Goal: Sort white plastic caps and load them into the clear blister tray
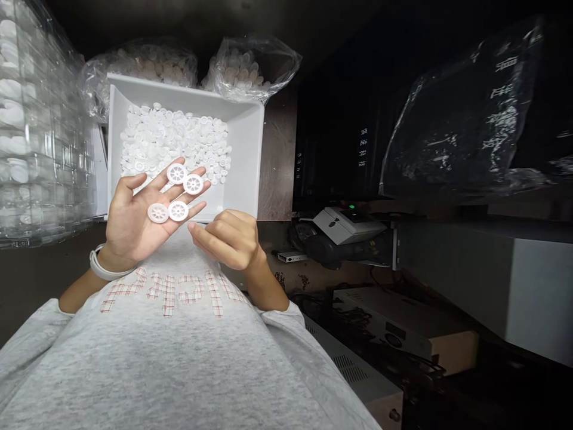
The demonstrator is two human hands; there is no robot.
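My left hand [132, 224] is held palm up with its fingers spread flat, and several white spoked plastic discs [178, 210] rest on the fingers. A white band [104, 269] is on that wrist. My right hand [230, 239] is just to the right, fingers curled together and pointing toward the left fingertips, almost touching them; whatever is inside its fingers is hidden. Both hands hover at the near edge of a white tray [247, 167] holding a heap of similar white discs [174, 137].
Two clear bags of white parts [253, 68] [143, 60] lie behind the tray. Stacked clear blister trays [40, 137] stand at the left. A small grey device [349, 224], cables and grey boxes [514, 280] fill the dark right side.
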